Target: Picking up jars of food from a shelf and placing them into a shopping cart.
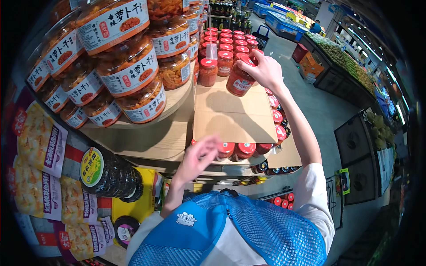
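Observation:
My right hand (264,71) grips a glass jar of red chili sauce (239,81) near its red lid. The jar is tilted and hangs over, or just touches, a cardboard sheet (229,116); which of the two I cannot tell. Beside it on the left, another red-lidded jar (208,74) stands upright on the cardboard, in front of several rows of similar jars (226,48). My left hand (199,154), slightly blurred, holds nothing and has its fingers apart near the cardboard's front edge. Under that sheet, more red-lidded jars (244,149) show along the front.
Stacked clear tubs of pickled radish (128,71) rise on a round wooden shelf (179,99) at left. Below them are seasoning packets (38,139) and round dark wrapped packs (113,174). A shopping basket (260,36) stands behind the jars. Produce stands (342,63) line the right side.

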Demonstrator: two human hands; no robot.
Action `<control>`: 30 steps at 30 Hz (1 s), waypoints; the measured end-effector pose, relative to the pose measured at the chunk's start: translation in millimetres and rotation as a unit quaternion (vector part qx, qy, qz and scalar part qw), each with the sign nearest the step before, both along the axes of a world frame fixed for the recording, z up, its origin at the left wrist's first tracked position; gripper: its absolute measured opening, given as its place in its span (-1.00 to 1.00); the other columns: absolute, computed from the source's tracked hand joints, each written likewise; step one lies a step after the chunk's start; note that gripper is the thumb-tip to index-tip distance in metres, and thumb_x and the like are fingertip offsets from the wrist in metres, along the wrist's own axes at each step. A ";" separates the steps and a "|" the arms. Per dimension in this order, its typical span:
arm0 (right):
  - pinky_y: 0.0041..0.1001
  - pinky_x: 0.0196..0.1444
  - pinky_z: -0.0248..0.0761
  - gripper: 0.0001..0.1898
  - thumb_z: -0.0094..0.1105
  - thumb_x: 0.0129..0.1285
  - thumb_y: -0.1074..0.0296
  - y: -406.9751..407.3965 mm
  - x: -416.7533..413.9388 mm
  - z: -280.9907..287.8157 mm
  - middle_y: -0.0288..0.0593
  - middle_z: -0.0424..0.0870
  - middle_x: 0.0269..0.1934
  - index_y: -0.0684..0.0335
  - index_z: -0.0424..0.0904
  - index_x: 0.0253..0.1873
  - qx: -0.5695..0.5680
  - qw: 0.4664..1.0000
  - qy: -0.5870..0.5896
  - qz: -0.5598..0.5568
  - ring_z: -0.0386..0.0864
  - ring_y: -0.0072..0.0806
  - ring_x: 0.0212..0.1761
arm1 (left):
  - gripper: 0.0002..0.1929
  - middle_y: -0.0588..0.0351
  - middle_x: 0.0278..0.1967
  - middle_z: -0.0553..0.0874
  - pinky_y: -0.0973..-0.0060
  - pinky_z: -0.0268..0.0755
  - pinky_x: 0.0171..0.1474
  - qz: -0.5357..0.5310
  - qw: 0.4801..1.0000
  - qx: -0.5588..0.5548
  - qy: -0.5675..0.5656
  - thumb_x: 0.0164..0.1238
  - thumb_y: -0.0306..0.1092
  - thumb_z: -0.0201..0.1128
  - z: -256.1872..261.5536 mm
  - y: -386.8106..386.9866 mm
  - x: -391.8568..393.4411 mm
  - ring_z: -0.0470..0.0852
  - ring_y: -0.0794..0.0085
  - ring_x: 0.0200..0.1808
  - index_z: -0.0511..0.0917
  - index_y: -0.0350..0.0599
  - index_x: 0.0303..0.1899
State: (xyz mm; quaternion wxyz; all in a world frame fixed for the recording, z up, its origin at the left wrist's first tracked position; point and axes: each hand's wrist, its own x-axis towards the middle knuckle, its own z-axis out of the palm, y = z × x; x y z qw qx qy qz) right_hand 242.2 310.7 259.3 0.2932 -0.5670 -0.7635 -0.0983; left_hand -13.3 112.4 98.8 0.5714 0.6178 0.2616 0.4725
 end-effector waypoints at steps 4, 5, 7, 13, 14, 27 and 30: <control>-0.18 -0.05 0.58 -0.22 0.23 0.14 -0.45 -61.4 -3.6 25.7 0.08 0.76 -0.30 0.34 0.70 -0.07 -0.070 0.992 0.074 0.071 0.75 -0.04 -0.19 | -0.17 -0.08 0.32 0.48 0.32 0.48 0.32 0.094 0.990 0.025 -0.103 0.40 -0.38 0.41 37.0 26.5 39.2 0.56 0.31 0.31 0.09 -0.21 0.58; -0.33 -0.06 0.54 -0.42 0.29 0.28 -0.21 -82.1 -9.6 38.8 -0.03 0.78 -0.26 0.31 0.71 -0.02 -0.138 0.985 0.072 0.074 0.73 -0.31 -0.21 | -0.05 -0.10 0.33 0.47 0.28 0.46 0.36 0.123 0.981 0.031 -0.144 0.33 -0.35 0.48 42.8 28.6 46.6 0.53 0.27 0.34 0.00 -0.19 0.60; -0.40 -0.08 0.53 -0.50 0.28 0.34 -0.10 -107.9 -13.4 45.9 -0.12 0.76 -0.27 0.32 0.72 0.00 -0.192 0.963 0.133 0.133 0.70 -0.45 -0.21 | 0.09 -0.13 0.33 0.47 0.20 0.44 0.39 0.097 0.978 0.033 -0.181 0.18 -0.33 0.60 47.8 30.7 60.1 0.54 0.20 0.34 -0.04 -0.19 0.61; -0.34 -0.06 0.52 -0.30 0.21 0.24 -0.38 -141.7 -12.1 52.1 -0.04 0.76 -0.26 0.32 0.74 -0.06 -0.288 0.929 0.174 0.152 0.72 -0.32 -0.21 | -0.18 -0.02 0.01 0.71 0.37 0.71 0.05 -0.034 0.969 -0.046 -0.242 0.08 -0.42 0.57 72.3 -3.9 81.4 0.80 0.34 -0.08 0.31 -0.25 0.37; -0.31 -0.04 0.53 -0.27 0.17 0.25 -0.41 -144.2 -10.0 52.4 -0.01 0.77 -0.25 0.32 0.73 -0.05 -0.289 0.933 0.158 0.144 0.74 -0.27 -0.18 | -0.28 0.00 -0.07 0.74 0.40 0.73 -0.02 -0.023 0.966 -0.065 -0.247 0.09 -0.39 0.53 76.4 -11.7 84.8 0.80 0.36 -0.11 0.39 -0.25 0.30; -0.27 -0.11 0.57 -0.52 0.04 0.47 -0.10 -263.0 73.5 42.4 0.05 0.77 -0.26 0.22 0.66 0.11 -0.242 0.963 -0.019 0.122 0.76 -0.12 -0.19 | -0.07 -0.08 0.05 0.69 0.40 0.71 -0.01 -0.137 0.959 -0.139 -0.203 -0.02 -0.28 0.62 70.1 -87.2 132.8 0.77 0.34 -0.04 0.29 -0.36 0.40; -0.40 -0.21 0.53 -0.65 0.15 0.45 0.13 -324.3 112.9 -16.6 -0.13 0.73 -0.25 0.30 0.59 0.11 -0.360 0.891 0.262 0.085 0.71 -0.42 -0.25 | 0.12 -0.07 0.46 0.41 0.35 0.21 0.53 -0.205 0.978 0.021 -0.040 -0.04 -0.37 0.64 46.1 -100.6 139.6 0.39 0.34 0.48 0.10 -0.39 0.57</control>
